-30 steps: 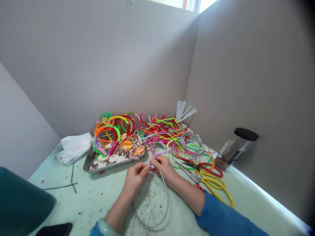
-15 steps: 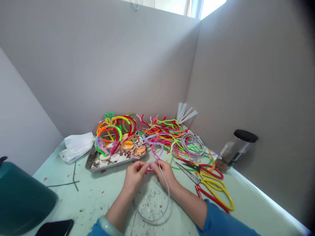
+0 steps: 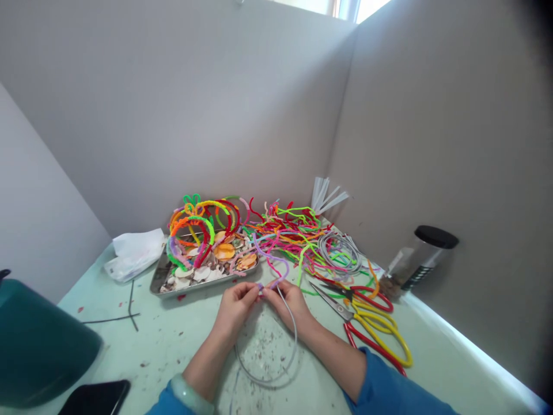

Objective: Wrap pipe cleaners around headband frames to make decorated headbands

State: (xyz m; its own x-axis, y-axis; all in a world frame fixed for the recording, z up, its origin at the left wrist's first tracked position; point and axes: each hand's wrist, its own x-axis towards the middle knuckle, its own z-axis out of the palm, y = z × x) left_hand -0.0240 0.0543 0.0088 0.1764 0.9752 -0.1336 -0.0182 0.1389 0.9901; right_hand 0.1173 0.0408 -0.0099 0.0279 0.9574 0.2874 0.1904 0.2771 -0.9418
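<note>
My left hand and my right hand meet fingertip to fingertip over the pale green table. Both are closed in a pinch on the end of a grey headband, whose hoop curves back toward me on the table. A lilac pipe cleaner runs from the pinch point up in a loop toward the pile; my right fingers hold it against the band end. Just beyond my hands lies a heap of coloured pipe cleaners.
A metal tray of shells and wrapped headbands sits left of the pile. Red and yellow scissors lie to the right, a black-lidded jar beyond. A white bag, a teal object and a phone lie left.
The lilac pipe cleaner's loop has shifted and drawn closer in to the band end. Both hands stay pinched together at the same spot; the view has moved slightly.
</note>
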